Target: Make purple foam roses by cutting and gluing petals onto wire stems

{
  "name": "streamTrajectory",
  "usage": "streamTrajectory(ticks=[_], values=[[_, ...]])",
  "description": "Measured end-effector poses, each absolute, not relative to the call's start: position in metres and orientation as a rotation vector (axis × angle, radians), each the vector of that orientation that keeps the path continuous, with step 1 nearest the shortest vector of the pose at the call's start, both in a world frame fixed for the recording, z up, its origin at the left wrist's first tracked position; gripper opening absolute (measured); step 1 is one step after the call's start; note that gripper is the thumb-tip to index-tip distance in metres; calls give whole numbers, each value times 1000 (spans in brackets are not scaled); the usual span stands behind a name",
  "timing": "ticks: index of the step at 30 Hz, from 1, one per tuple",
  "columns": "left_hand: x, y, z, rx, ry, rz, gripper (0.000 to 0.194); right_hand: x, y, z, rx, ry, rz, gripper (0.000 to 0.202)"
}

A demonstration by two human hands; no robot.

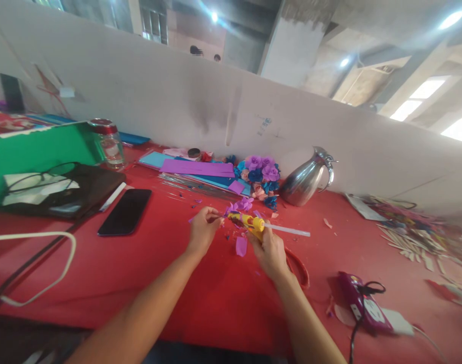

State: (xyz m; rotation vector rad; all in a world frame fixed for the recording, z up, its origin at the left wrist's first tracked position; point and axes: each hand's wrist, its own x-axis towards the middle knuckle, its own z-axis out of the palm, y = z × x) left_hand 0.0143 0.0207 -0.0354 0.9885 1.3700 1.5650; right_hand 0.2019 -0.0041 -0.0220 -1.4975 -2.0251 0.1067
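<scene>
My right hand [271, 251] wraps round the handle of a yellow plastic glue gun [246, 221], out in front of me. It points longways to my left, with its long clear glue stick [291, 230] poking out right. Its tip is just beside my left hand [203, 230], pinching a small thin thing [219, 217]; I can't tell what. Purple and blue paper flowers [256, 175] sit farther back.

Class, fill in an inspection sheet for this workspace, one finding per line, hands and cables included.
Surface: glossy red tabletop, strewn with small scraps.
Work things: yellow pistol-shaped glue gun with long translucent stick; purple paper piece.
Clutter: flat black phone, shiny metal jug, purple-and-blue flower bunch.
Hands: right hand grips the glue gun; left hand near its front end, contents unclear.
Cables: white cable at left; black cable at purple box.
Surroundings: pale partition wall, lit ceiling lamps.
</scene>
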Motion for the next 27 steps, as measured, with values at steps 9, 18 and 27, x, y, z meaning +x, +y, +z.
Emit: streamTrajectory(ticks=[9,18,27], values=[[15,20,-31,833,1232,1571,18,207,-4,-16,-1488,-1812,314,34],[16,20,-29,798,1179,1574,16,205,-3,-16,-1495,-1863,301,28],[18,17,-25,800,1161,1549,15,204,-3,-17,-1464,-1877,270,30]])
